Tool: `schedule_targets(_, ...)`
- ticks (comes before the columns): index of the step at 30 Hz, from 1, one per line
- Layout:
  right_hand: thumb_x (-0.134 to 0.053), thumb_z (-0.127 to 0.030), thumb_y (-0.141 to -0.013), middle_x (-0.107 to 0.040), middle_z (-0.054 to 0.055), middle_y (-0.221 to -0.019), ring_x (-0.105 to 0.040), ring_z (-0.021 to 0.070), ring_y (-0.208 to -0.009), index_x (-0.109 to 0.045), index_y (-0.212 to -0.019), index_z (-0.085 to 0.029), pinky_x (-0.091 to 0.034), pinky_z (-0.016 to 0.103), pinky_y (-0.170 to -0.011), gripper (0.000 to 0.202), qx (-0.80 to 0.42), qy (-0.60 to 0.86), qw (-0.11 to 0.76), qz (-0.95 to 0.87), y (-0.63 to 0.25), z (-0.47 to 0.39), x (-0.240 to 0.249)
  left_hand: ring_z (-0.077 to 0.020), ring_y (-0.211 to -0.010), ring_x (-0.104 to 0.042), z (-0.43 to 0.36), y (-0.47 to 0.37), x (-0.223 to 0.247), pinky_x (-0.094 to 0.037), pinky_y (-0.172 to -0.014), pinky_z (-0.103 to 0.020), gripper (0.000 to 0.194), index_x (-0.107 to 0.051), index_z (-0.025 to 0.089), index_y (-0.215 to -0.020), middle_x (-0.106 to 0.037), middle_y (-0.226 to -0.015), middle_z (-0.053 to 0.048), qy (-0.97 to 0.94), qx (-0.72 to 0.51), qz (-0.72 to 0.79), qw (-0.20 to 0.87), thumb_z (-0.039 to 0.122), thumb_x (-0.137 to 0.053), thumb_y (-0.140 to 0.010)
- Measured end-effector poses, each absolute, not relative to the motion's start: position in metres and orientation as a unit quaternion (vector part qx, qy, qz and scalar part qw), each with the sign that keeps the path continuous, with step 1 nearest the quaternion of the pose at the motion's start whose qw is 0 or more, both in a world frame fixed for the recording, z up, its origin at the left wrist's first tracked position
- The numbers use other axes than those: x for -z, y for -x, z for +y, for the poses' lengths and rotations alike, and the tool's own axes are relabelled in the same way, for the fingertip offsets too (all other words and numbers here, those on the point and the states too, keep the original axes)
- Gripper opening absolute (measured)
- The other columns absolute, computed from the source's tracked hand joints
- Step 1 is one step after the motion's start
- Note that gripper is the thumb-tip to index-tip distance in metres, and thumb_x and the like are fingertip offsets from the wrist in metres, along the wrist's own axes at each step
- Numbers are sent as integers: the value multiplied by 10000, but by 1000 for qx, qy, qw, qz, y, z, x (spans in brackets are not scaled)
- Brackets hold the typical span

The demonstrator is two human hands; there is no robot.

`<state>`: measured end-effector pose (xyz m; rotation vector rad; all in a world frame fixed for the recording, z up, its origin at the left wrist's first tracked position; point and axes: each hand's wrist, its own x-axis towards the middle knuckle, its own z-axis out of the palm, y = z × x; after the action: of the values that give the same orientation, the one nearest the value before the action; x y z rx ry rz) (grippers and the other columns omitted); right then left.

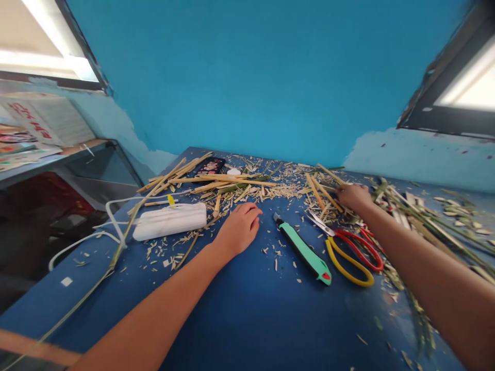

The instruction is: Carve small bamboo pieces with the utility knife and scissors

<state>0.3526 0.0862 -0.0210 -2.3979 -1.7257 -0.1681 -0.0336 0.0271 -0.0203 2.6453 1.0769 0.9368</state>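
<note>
My left hand (240, 226) lies on the blue table with its fingers loosely stretched and nothing in them. Just right of it is a box cutter (303, 250) with a green and black handle, its blade pointing away from me. My right hand (353, 197) reaches into the plant scraps at the right, fingers curled downward. Whatever is between those fingers is hidden. Pale cut stalks (323, 189) lie beside its fingertips. Nearer to me, scissors (350, 252) with one red and one yellow handle rest partly open.
A white power strip (172, 220) with cables lies at the left. Behind it are long peeled stalks (174, 175) and a dark phone (211, 166). Shavings (270, 191) cover the table's back, against the blue wall (247, 77). Green strips (429, 219) spread at the right.
</note>
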Motion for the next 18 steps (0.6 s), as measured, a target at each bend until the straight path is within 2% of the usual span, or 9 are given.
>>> schedule_targets(5, -414, -370, -832, -681, 183, -924, -608, 306, -841, -671, -1046, -131, -402, 362, -660, 411, 58, 828, 178, -529, -348, 81, 6, -191, -995, -503, 26, 33, 20, -418, -922, -359, 247, -587, 142, -1026, -548, -1053, -89, -881, -301, 358, 77, 165, -397, -870)
schedule_targets(9, -398, -403, -843, -671, 174, -963, -596, 268, -849, -640, -1094, -114, -399, 334, -655, 453, 60, 823, 257, -503, -347, 74, -14, -190, -996, -503, 27, 33, 20, -415, -922, -352, 251, -586, 140, -1030, -552, -1057, -85, -880, -296, 363, 84, 172, -396, -870)
schedule_targets(12, -352, -406, -857, -669, 166, -940, -598, 228, -777, -590, -1142, -83, -414, 306, -609, 492, 46, 813, 303, -495, -342, 66, -23, -193, -1004, -502, 27, 33, 20, -412, -924, -351, 254, -590, 139, -1027, -558, -1063, -86, -878, -296, 365, 89, 178, -393, -871)
schedule_targets(14, -338, -426, -856, -677, 121, -856, -595, 187, -671, -599, -1112, -101, -414, 272, -552, 489, 17, 799, 318, -511, -334, 58, -26, -198, -1013, -501, 28, 33, 20, -412, -923, -355, 260, -591, 139, -1029, -569, -1064, -87, -878, -295, 366, 90, 181, -388, -872)
schedule_targets(18, -422, -468, -805, -633, 32, -616, -541, 150, -520, -680, -902, -154, -370, 250, -481, 418, -35, 773, 296, -560, -313, 34, -27, -204, -980, -527, 28, 34, 19, -413, -910, -361, 263, -603, 138, -1007, -614, -1017, -78, -887, -273, 361, 89, 186, -383, -871)
